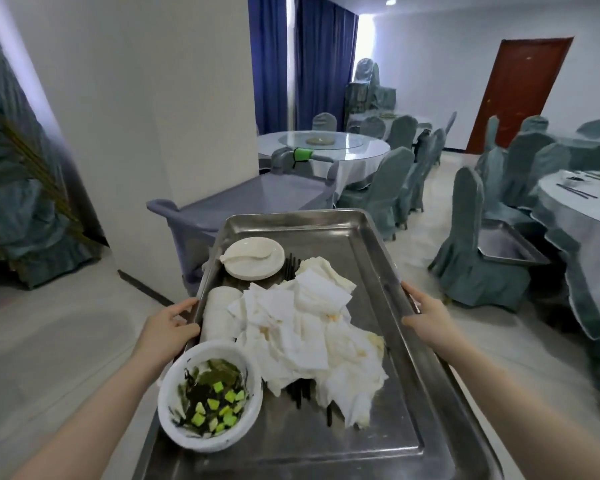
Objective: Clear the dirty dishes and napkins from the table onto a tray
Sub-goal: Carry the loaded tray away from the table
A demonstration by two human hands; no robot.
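I carry a long steel tray (pixel 371 258) in front of me. My left hand (pixel 168 329) grips its left rim and my right hand (pixel 426 311) grips its right rim. On the tray a white bowl (pixel 174 424) with dark green leftovers sits at the near left. A heap of crumpled white napkins (pixel 312 334) fills the middle, with black chopsticks (pixel 300 394) poking out beneath it. A stack of white cups (pixel 219 313) lies on its side by my left hand. Farther back sits a white plate (pixel 253 259) holding a white spoon.
A grey service cart (pixel 257 199) stands straight ahead beside a white pillar (pixel 146 133). Round tables (pixel 357 150) with covered chairs (pixel 471 237) fill the room ahead and to the right. A second steel tray (pixel 510 245) rests on a chair at right.
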